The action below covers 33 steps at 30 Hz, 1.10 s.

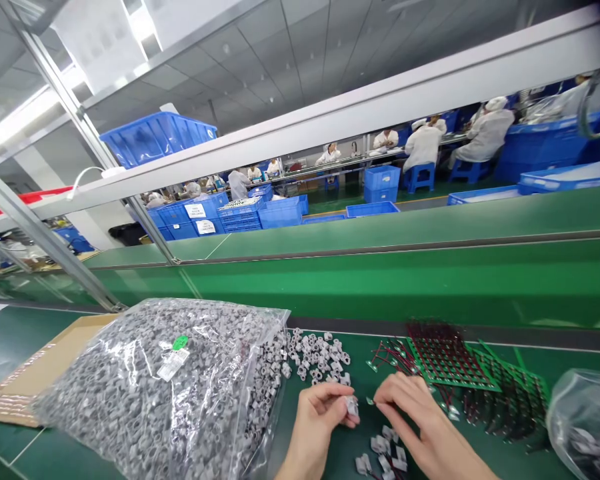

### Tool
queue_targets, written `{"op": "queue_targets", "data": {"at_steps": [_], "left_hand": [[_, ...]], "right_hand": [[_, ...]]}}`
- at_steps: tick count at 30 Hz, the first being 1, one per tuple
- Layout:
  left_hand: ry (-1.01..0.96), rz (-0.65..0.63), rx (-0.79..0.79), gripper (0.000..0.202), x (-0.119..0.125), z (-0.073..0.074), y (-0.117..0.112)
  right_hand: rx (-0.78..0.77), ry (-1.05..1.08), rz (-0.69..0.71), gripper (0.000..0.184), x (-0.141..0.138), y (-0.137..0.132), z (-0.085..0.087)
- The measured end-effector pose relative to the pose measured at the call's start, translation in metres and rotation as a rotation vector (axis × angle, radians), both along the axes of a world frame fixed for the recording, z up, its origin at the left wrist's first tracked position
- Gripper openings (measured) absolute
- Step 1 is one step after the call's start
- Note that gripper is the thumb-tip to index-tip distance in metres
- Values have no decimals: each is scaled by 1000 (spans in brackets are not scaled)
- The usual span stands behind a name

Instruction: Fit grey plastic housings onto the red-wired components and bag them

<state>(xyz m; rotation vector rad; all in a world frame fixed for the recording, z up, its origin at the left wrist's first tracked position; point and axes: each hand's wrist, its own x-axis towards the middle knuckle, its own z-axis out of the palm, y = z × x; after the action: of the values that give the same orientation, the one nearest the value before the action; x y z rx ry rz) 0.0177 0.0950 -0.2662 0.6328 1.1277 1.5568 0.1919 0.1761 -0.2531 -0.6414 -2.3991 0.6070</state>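
My left hand (317, 417) pinches a small grey plastic housing (351, 405) between thumb and fingers just above the green bench. My right hand (423, 417) is closed beside it, its fingertips meeting the housing at a tiny part I cannot name. Loose grey housings (320, 357) lie scattered just beyond my hands. A few assembled pieces (383, 453) sit between my wrists near the bottom edge. Green circuit-board panels with red wires (447, 360) are stacked to the right of my right hand.
A large clear bag of grey housings (165, 393) fills the left of the bench, lying partly on flat cardboard (40, 373). Another clear bag (587, 420) sits at the far right. A green conveyor (380, 280) runs behind. Blue crates (280, 213) and seated workers in white (425, 147) are farther back.
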Motion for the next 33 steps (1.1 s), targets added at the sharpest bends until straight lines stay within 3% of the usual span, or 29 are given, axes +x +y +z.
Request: {"op": "queue_targets", "data": {"at_steps": [4, 12, 22, 33], "left_hand": [[-273, -40, -54, 41, 7, -3, 0], [-479, -189, -121, 36, 10, -5, -1], [-401, -146, -90, 40, 11, -8, 0], [-262, -80, -116, 42, 12, 4, -1]], "right_hand": [[154, 66, 75, 9, -5, -9, 3], [343, 107, 153, 11, -7, -13, 5], [503, 103, 121, 22, -10, -15, 4], [474, 66, 122, 28, -11, -14, -1]]}}
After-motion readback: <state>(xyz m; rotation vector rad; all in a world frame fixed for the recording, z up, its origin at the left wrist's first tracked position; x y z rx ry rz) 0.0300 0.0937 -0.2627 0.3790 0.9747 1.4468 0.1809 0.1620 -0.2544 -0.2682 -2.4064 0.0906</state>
